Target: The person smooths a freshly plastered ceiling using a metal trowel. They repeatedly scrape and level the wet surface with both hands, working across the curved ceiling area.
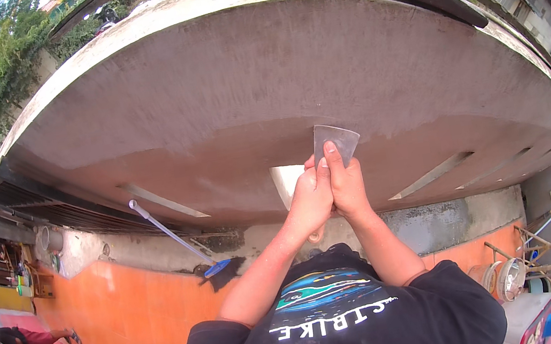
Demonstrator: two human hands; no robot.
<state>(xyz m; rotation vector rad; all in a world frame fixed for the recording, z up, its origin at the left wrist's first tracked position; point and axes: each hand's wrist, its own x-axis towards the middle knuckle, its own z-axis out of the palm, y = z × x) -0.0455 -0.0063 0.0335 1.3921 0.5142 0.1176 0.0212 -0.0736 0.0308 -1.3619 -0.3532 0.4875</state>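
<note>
In front of me a scraper (pixel 334 137) with a wide, flat grey blade points up at a rough grey-brown wall (pixel 219 74). My right hand (pixel 347 179) is closed on it, the thumb lying along the blade. Pressed against it from the left, my left hand (pixel 310 199) is closed too, with its fingers wrapped round the handle. The end of the handle shows just below the hands. Whether the blade's edge touches the wall, I cannot tell. The wall's lower part is darker than its upper part.
Slanted slots (pixel 431 175) pierce the lower wall. On the orange tiled floor (pixel 117 300) at left, a blue-headed broom (pixel 218 268) leans against the wall. Buckets (pixel 510 280) and a wooden frame (pixel 546 243) stand at right. Another person (pixel 38 339) is at far left.
</note>
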